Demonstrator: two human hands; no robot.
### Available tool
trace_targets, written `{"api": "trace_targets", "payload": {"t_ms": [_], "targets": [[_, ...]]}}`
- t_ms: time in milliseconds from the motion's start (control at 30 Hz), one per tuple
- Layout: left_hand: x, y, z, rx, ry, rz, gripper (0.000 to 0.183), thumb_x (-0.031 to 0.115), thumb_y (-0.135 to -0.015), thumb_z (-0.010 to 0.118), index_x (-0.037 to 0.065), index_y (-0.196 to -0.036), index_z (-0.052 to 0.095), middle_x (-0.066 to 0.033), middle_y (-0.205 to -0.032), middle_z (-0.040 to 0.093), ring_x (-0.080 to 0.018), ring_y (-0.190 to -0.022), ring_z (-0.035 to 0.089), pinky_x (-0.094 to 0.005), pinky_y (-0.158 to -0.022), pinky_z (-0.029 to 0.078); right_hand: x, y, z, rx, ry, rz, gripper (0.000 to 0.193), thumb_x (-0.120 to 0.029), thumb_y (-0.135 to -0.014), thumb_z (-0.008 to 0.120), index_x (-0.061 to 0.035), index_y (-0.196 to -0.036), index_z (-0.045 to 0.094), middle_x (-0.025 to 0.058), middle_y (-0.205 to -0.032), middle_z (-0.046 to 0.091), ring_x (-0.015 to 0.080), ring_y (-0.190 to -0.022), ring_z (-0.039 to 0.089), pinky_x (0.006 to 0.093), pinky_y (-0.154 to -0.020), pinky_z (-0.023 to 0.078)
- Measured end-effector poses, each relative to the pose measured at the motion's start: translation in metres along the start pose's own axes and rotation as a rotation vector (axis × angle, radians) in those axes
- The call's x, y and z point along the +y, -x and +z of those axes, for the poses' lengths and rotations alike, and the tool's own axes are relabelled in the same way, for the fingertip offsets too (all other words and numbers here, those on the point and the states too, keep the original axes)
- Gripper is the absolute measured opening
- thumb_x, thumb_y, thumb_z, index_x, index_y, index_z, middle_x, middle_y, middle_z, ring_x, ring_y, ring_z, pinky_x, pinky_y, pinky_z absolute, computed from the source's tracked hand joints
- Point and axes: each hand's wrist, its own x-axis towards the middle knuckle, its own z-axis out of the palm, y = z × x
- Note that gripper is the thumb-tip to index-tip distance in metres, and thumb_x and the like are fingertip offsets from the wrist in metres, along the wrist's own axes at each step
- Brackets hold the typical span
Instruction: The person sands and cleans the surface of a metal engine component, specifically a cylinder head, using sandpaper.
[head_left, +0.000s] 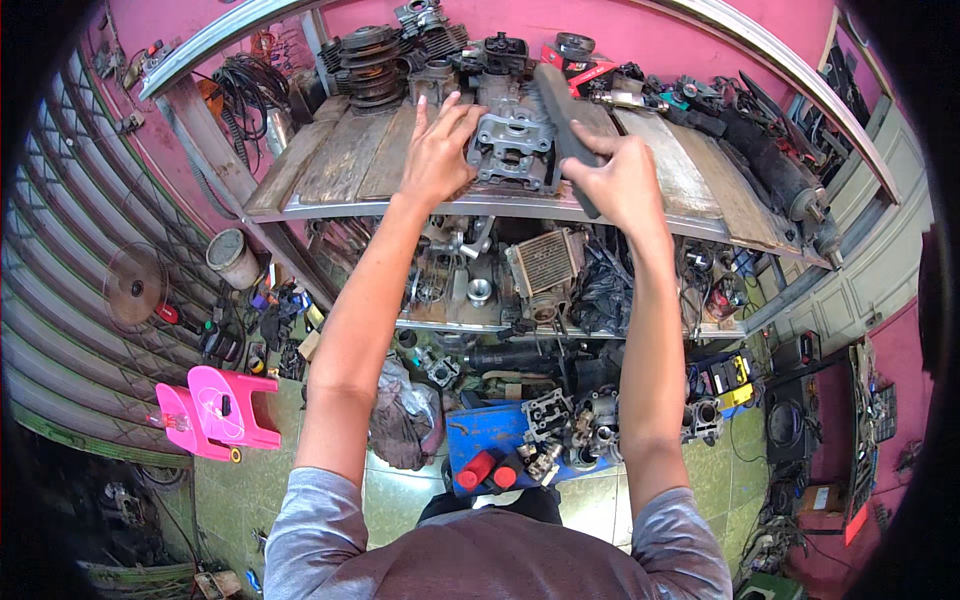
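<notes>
My left hand [440,150] lies against the left side of a grey metal engine cylinder head [512,150], its fingers stretched and spread. The cylinder head stands at the front edge of a wooden-plank shelf [340,160]. My right hand [622,180] is closed around a long, dark grey brush [565,130]. The brush slants along the right side of the cylinder head, its far end pointing away from me. What look like its bristles face the metal; whether they touch it is hard to tell.
Stacked finned cylinders [372,70] and a red box [578,70] stand at the shelf's back; a black exhaust muffler [770,160] lies right. A radiator [545,262] sits on the lower shelf. Below are a blue stool [480,435] bearing engine parts and pink stools [235,405].
</notes>
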Motion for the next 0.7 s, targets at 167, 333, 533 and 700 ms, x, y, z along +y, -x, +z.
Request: {"api": "trace_targets", "payload": {"t_ms": [167,333,533,700], "targets": [[-0.003,0.001,-0.006,-0.036,-0.109,0.019,0.084,0.005,-0.060,0.085,0.012,-0.140,0.060,-0.0062,-0.136,0.061,-0.0285,-0.146,0.046,-0.0584,-0.128,0.020,-0.003,0.028,-0.001,-0.069,-0.111,0.027,0.059,-0.029,-0.071,0.076,-0.0080,-0.127,0.073,0.0259,-0.083,0.073,0.0323,-0.078,0.075,0.0394,-0.081,0.056],[0.007,-0.003,-0.001,-0.014,-0.114,0.049,0.085,0.015,-0.059,0.090,0.012,-0.139,0.063,-0.0052,-0.132,0.062,-0.0286,-0.146,0.046,-0.0583,-0.128,0.018,-0.029,0.025,-0.008,-0.032,0.064,-0.010,0.056,-0.030,-0.073,0.077,-0.0069,-0.125,0.075,0.0276,-0.087,0.073,0.0407,-0.086,0.073,0.0452,-0.092,0.052],[0.019,-0.017,-0.005,-0.055,-0.142,0.039,0.093,0.020,-0.057,0.094,0.014,-0.143,0.061,-0.0051,-0.133,0.062,-0.0271,-0.148,0.043,-0.0602,-0.128,0.014,-0.008,0.046,0.004,-0.008,0.084,-0.092,0.056,-0.031,-0.073,0.078,-0.0129,-0.126,0.076,0.0254,-0.080,0.071,0.0399,-0.086,0.072,0.0497,-0.103,0.042],[0.021,-0.024,-0.002,-0.098,-0.187,0.018,0.092,0.025,-0.057,0.094,0.013,-0.142,0.062,-0.0079,-0.134,0.062,-0.0284,-0.146,0.045,-0.0605,-0.128,0.015,-0.006,0.021,0.004,0.034,0.085,-0.021,0.055,-0.030,-0.075,0.078,-0.0134,-0.127,0.076,0.0243,-0.081,0.072,0.0348,-0.090,0.070,0.0447,-0.100,0.043]]}}
